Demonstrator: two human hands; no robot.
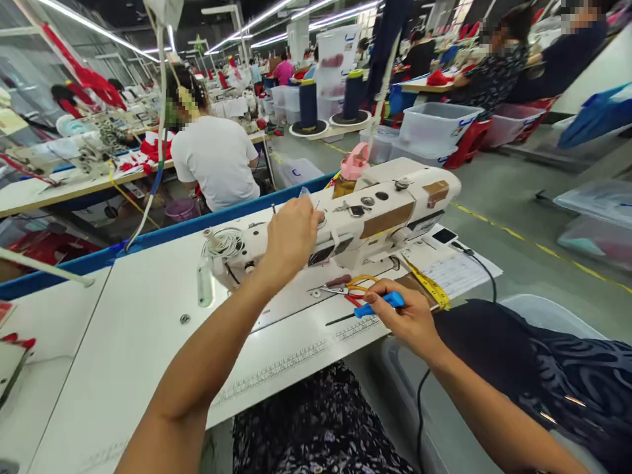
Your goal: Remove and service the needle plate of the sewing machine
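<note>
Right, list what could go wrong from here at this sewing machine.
1. The right hand holds the blue-handled tool close to the scissors; a sideways move might knock them.
2. The tool's thin dark shaft sticks out over the white tabletop, so a slip could scratch it.
3. With the left hand up at the sewing machine, only one hand holds the tool, so it might be dropped.

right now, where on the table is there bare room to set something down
A broad bare patch is the white tabletop between the seam and the left forearm, broken by a small metal fitting. It is crowded around the right hand, which holds a blue-handled tool, with scissors, a yellow tape measure and papers nearby.
</note>
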